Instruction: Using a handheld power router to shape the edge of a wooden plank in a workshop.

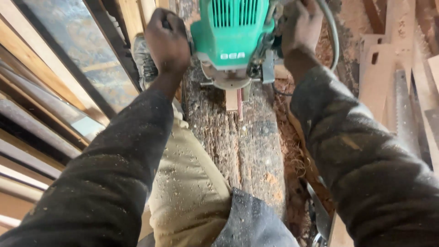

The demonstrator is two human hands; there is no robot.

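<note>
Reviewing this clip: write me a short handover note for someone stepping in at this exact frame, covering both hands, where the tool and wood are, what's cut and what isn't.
Left hand: closed around the side handle of the green power tool.
Right hand: closed on the opposite handle, beside the grey hose.
Tool: sits on top of the rough log, at its far end.
Log: runs lengthwise toward the person, whose knee is against its left side.
Done: a narrow slot shows just below the tool; sawdust lies along the log's right side.
Left: the near stretch of the log shows uncut bark.
</note>
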